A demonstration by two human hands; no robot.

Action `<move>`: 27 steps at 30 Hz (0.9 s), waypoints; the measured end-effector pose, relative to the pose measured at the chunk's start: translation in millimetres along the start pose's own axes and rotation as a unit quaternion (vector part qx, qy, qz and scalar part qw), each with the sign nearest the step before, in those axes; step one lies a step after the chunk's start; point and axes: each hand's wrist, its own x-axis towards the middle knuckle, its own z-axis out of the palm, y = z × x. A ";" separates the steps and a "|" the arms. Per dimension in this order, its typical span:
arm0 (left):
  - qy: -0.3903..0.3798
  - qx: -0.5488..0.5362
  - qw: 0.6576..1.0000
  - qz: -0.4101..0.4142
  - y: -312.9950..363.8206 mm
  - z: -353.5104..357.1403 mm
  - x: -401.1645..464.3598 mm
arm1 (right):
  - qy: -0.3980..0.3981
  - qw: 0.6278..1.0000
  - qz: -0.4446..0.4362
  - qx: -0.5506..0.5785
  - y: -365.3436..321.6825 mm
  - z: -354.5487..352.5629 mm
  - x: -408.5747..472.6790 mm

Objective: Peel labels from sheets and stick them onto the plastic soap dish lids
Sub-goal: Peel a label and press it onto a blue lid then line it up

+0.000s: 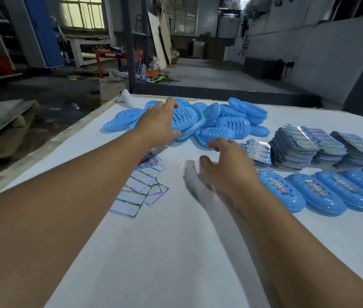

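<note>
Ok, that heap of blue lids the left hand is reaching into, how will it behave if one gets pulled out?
The lids look like thin moulded plastic, so probably light and stiff. They lie loosely overlapped, so neighbours may slide or shift. The left hand rests on the heap's near side.

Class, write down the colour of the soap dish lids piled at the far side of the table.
Light blue, translucent-looking plastic soap dish lids, seen best in the head view.
</note>
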 end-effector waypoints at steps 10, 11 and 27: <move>0.001 -0.122 0.992 -0.019 18.6 -11.4 -63.4 | 0.097 0.984 0.039 0.146 4.5 -16.9 3.4; -0.043 -0.179 0.983 -0.013 19.4 -11.8 -72.7 | 0.105 0.981 0.041 0.159 4.5 -17.4 3.1; -0.253 -0.239 0.937 0.020 6.0 -12.4 -97.3 | -0.081 0.995 -0.018 0.057 6.7 -5.1 -8.7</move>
